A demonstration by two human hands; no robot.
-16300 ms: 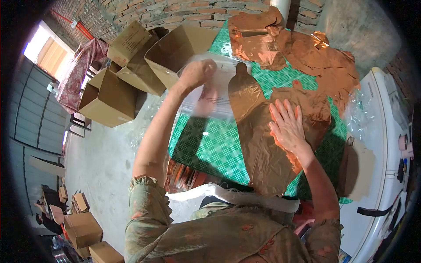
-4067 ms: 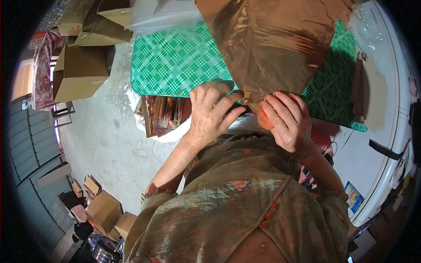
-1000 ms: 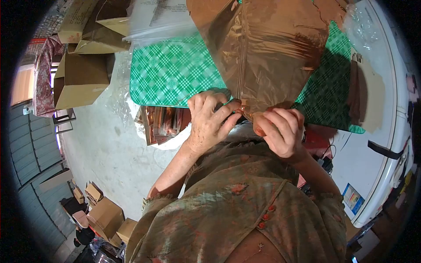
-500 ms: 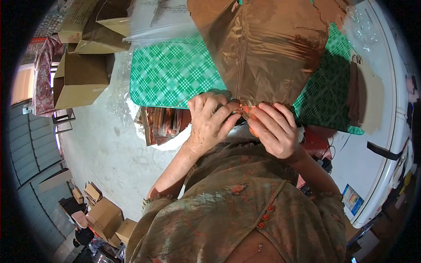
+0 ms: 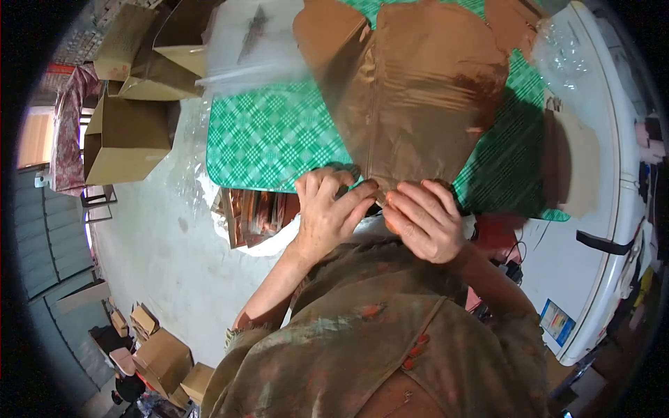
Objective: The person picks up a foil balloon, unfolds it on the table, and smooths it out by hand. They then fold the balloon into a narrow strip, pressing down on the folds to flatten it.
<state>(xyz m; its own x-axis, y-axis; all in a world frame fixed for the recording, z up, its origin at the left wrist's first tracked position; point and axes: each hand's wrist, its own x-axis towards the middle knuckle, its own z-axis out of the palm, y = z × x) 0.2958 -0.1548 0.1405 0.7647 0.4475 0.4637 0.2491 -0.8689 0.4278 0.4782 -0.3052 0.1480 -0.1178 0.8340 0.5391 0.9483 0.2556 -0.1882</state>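
Observation:
A large brown, shiny plastic sheet or bag (image 5: 418, 97) lies over the table with the green checked cover (image 5: 272, 136). Its narrow near edge reaches the table's front, where both hands meet. My left hand (image 5: 324, 212) pinches that edge from the left, thumb and forefinger pressed together. From the right, my right hand (image 5: 426, 221) closes its bent fingers on the same edge. An orange tint shows at the right fingertips; its source I cannot make out. The fingers hide the exact spot they grip.
Below the table's front edge sits a stack of brown folded packets (image 5: 261, 212). Clear plastic (image 5: 258, 42) lies at the table's back left. Open cardboard boxes (image 5: 132, 143) stand left, and more boxes (image 5: 164, 359) lower left. A white appliance (image 5: 592, 279) flanks the right side.
The view has tilted, so the table and hands appear slightly lower. Both hands stay together at the brown plastic's near edge, with the right fingers slightly shifted.

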